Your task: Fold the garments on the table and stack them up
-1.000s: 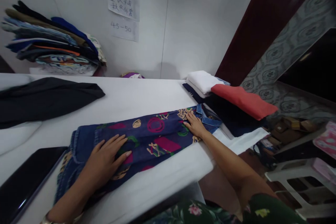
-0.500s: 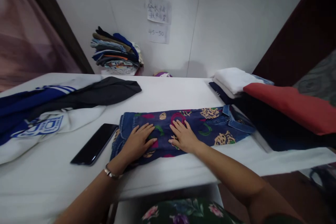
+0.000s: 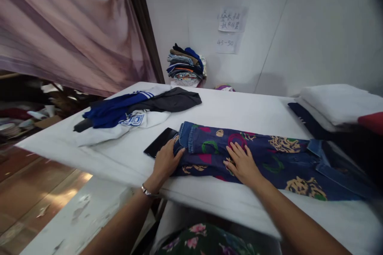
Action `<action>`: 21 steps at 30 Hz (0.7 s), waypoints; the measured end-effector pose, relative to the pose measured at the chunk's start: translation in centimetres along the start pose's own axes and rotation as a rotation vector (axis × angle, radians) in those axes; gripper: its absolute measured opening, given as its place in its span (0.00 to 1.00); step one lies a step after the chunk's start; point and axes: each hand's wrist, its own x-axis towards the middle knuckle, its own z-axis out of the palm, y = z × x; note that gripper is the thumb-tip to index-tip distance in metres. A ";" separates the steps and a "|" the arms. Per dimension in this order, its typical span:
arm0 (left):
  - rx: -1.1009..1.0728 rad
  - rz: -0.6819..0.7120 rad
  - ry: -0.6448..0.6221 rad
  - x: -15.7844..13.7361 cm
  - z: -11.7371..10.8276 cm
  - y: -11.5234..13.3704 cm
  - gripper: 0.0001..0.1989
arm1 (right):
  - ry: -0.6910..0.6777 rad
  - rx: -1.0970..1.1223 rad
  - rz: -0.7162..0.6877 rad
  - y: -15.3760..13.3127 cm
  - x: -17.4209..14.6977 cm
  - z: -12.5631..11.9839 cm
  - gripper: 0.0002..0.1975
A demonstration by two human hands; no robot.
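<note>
A patterned denim shirt [image 3: 254, 159], folded into a long strip, lies on the white table with its collar toward the right. My left hand [image 3: 166, 163] is at the shirt's left end, its thumb on top and its fingers closed around the edge, partly hidden. My right hand [image 3: 243, 165] rests flat on the middle of the shirt, fingers spread. A black phone [image 3: 160, 142] lies just beyond my left hand, close to the shirt's left end.
Blue, dark grey and white garments [image 3: 143, 109] lie loose at the back left of the table [image 3: 239, 107]. Folded white clothes [image 3: 338, 101] are piled at the right, beside dark and red ones. A clothing stack [image 3: 186, 65] stands by the wall under paper signs [image 3: 229, 28].
My left hand has slid from the shirt's surface to its left end and closed on the edge. My right hand stays flat on the shirt. The head view has turned left.
</note>
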 end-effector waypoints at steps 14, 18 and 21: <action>-0.582 -0.451 -0.106 2.2 -1.2 -0.1 0.32 | -0.009 0.120 -0.132 -0.9 -0.7 -0.2 0.29; -1.114 -0.585 -0.368 2.7 -1.5 -0.4 0.28 | -0.009 0.115 -0.132 -0.9 -0.7 -0.2 0.29; -1.327 -0.683 -0.585 3.4 -1.4 -0.4 0.23 | -0.007 0.118 -0.126 -0.9 -0.7 -0.3 0.29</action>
